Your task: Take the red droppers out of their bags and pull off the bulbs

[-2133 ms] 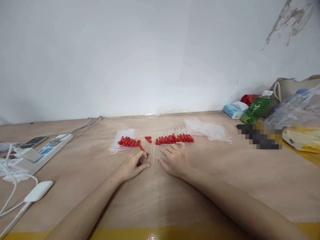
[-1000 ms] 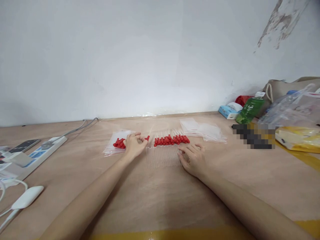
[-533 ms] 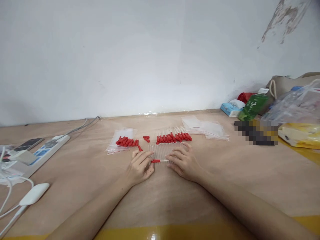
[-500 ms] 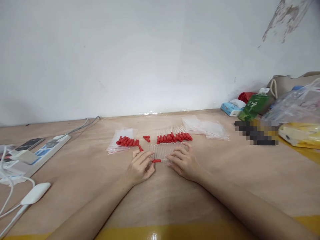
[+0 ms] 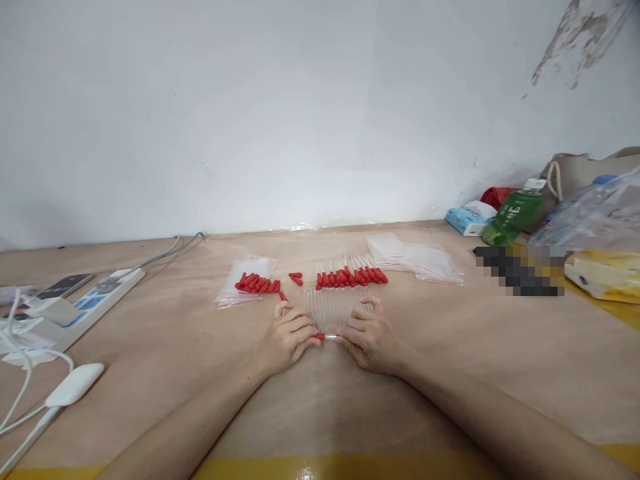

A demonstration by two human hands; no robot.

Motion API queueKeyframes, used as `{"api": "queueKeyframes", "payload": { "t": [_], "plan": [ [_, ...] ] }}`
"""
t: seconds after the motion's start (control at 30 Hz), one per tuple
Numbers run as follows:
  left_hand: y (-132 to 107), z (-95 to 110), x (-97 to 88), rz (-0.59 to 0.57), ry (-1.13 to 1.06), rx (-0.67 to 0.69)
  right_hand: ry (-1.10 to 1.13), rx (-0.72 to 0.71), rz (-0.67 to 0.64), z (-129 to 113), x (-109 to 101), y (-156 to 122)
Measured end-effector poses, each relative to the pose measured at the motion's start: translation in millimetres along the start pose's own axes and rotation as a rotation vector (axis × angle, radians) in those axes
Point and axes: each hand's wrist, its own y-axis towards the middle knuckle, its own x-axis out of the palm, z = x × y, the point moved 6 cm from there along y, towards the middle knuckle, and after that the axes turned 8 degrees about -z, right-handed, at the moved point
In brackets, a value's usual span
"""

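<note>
My left hand [image 5: 290, 337] pinches a red rubber dropper bulb [image 5: 320, 336] between thumb and finger. One end of a clear glass tube [image 5: 331, 337] meets the bulb's open end; how far it sits inside, I cannot tell. The tube's other end is in the closed fingers of my right hand [image 5: 371, 337]. Just beyond both hands lies a row of clear tubes [image 5: 330, 307] side by side. Behind it are several droppers with red bulbs [image 5: 350, 277]. Another red bulb [image 5: 283, 296] lies right at my left fingers, and two loose bulbs [image 5: 296, 276] are farther back.
A pile of red bulbs [image 5: 257, 283] rests on clear plastic bags [image 5: 240, 300] at the left. More bags [image 5: 420, 260] lie at the back right. A power strip [image 5: 115, 290] with cables and a phone [image 5: 65, 287] are far left. A green bottle [image 5: 515, 217] stands right.
Both hands have drawn slightly closer to me. A single tube now sits in my right fingers against the bulb, apart from the row. The camera view has shifted slightly.
</note>
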Motion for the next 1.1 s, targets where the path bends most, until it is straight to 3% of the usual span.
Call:
{"api": "queueKeyframes", "payload": {
  "t": [0.1, 0.23, 0.33, 0.5, 0.6, 0.73, 0.87, 1.0, 1.1],
  "plan": [
    [-11, -11, -5.3, -0.008, 0.004, -0.033, -0.011, 0.009, -0.019, 11, -5, -8],
    [-29, -34, -16.3, 0.086, 0.035, -0.169, -0.041, 0.182, 0.046, 42, -17, -23],
    [-30, -47, -19.4, 0.178, -0.036, -0.208, -0.023, 0.21, 0.032, 45, -16, -23],
    [-40, -97, -41.4, 0.446, 0.117, -0.565, -0.029, 0.229, 0.014, 36, -6, -16],
    [-50, -131, -49.0, 0.423, 0.121, -0.721, -0.036, 0.29, 0.077, 42, -6, -17],
    [-51, -152, -45.8, 0.302, 0.11, -0.739, -0.063, 0.296, 0.124, 47, -7, -9],
    [-45, -146, -44.2, 0.272, 0.171, -0.659, -0.098, 0.285, 0.122, 44, 0, 9],
    [-39, -113, -50.0, 0.363, 0.188, -0.547, -0.15, 0.315, 0.12, 38, 11, 20],
    [-23, -72, -36.2, 0.188, 0.054, -0.339, -0.178, 0.312, 0.093, 33, 16, 22]
  ]
}}
